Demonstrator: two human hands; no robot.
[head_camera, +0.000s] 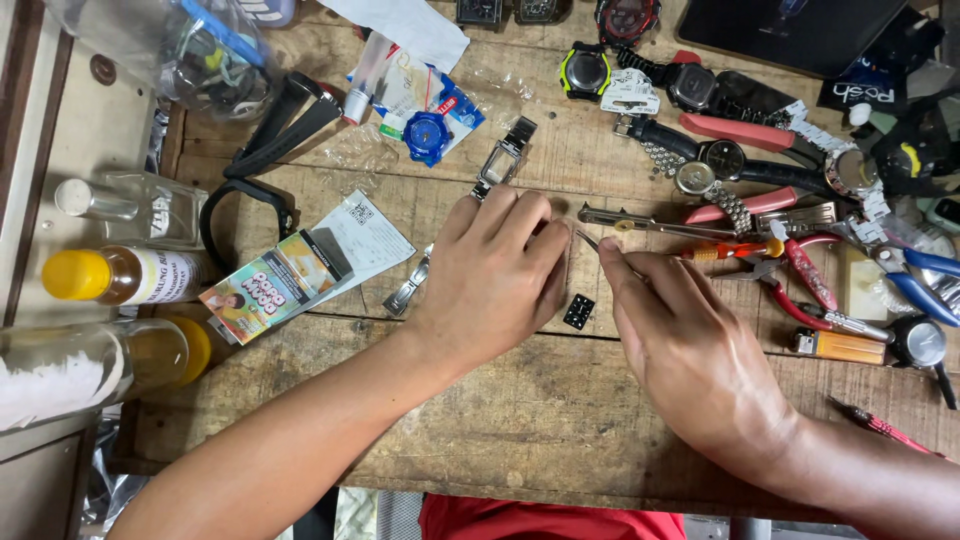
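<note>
Both of your hands meet at the middle of the wooden counter in the head view: your left hand presses curled over a metal-banded watch, its long axis running away from you up-right, while your right hand pinches thin tweezers, tips aimed left toward it. A small black part lies between them, nearer your right.

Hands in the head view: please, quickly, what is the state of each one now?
Left hand: palm down, fingers curled over something on the wooden table; what it covers cannot be told.
Right hand: closed, pinching thin metal tweezers.
</note>
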